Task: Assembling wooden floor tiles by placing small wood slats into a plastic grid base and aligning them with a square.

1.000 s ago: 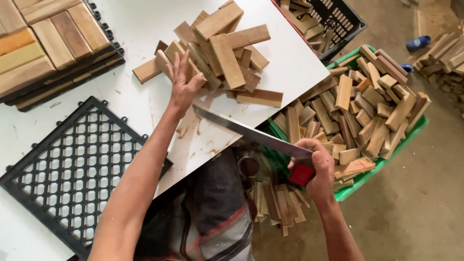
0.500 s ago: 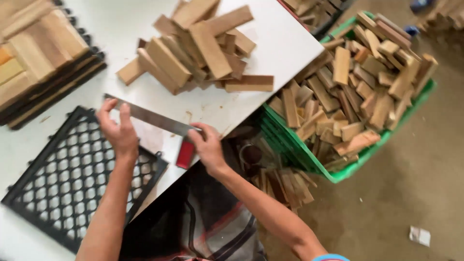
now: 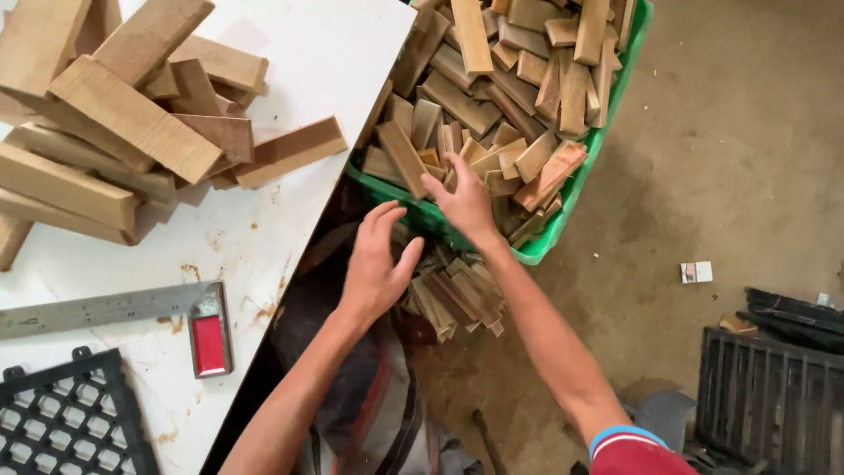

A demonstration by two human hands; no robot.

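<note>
Nearest, the left hand (image 3: 374,264) is held open with fingers spread, nothing gripped, above a loose bundle of short wooden offcuts (image 3: 453,299) lying on the floor below the white bench (image 3: 299,229) edge. Just beyond, the right hand (image 3: 463,200) is laid open on the short rectangular wooden slats (image 3: 492,97) heaped in the green plastic crate (image 3: 563,220), no closed grip yet seen. The slats are judged light, stiff and rough-sawn, best pinched across the long edges near mid-length; farther left, a steel square with red stock (image 3: 207,330) rests flat.
</note>
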